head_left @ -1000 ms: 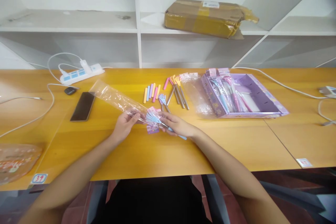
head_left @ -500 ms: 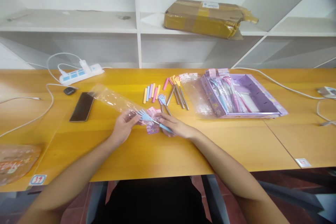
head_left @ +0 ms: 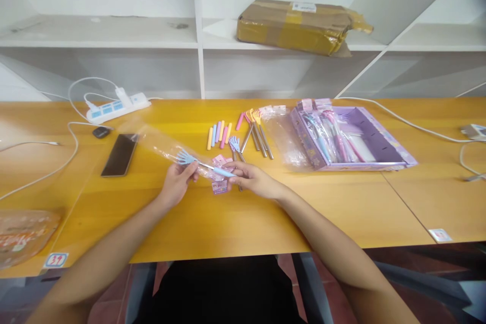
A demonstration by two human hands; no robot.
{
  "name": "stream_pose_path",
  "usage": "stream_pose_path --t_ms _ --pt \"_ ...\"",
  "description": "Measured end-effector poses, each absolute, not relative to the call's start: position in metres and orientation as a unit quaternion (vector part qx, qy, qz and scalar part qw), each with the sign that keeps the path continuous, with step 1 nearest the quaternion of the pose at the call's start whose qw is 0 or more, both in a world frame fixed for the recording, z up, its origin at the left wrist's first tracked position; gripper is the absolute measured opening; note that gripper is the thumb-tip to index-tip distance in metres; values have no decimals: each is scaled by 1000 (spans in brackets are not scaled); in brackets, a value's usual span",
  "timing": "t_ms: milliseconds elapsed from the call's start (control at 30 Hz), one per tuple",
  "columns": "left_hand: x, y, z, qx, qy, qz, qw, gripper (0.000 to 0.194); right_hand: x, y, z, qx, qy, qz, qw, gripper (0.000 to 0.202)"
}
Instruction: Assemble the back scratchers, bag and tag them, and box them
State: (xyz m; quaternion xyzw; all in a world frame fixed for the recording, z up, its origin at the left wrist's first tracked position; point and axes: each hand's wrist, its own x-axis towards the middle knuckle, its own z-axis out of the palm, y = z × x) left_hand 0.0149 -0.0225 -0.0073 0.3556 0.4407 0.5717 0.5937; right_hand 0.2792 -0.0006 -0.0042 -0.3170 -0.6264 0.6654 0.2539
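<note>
A light-blue back scratcher (head_left: 207, 165) with a hand-shaped head, metal rod and blue handle lies across both hands. My right hand (head_left: 250, 178) is closed on its handle end. Around the head and rod is a clear plastic bag (head_left: 161, 147), its far end stretching up to the left. My left hand (head_left: 178, 181) pinches the bag close to the scratcher's head. A pink and purple card (head_left: 219, 187) hangs under the rod. Just beyond my right hand lie purple scratcher heads (head_left: 234, 144) on metal rods, partly hidden by my fingers.
Coloured handle tubes (head_left: 219, 134) and yellow and pink scratcher heads (head_left: 253, 116) lie farther back. Flat clear bags (head_left: 284, 136) adjoin a purple box (head_left: 379, 134) of packed scratchers. At left are a phone (head_left: 119, 155) and power strip (head_left: 119, 107). A taped carton (head_left: 294, 25) sits on the shelf.
The back scratcher has slid left and farther into the bag, its head now past my left fingers. My right hand has shifted slightly left with the handle.
</note>
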Motion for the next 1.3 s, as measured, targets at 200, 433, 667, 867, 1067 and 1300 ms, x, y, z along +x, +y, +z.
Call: stream_pose_path --t_ms 200,433,667,867,1067,1300 --pt "15 -23 -6 339 446 576 596 40 279 -2 -4 -304 -619 675 262 52" --pt "0 -8 -1 299 419 619 593 28 282 3 -6 -297 -575 700 303 39" --pt "5 -19 0 367 428 529 635 38 280 3 -6 -297 -590 694 287 41" --pt "8 -27 -10 494 413 429 633 37 279 3 -10 -281 -584 708 282 52" --pt "6 -27 -14 548 399 378 631 33 281 0 -1 -261 -589 731 224 56" --pt "6 -28 -4 588 398 374 597 30 283 -1 2 -240 -619 719 207 46"
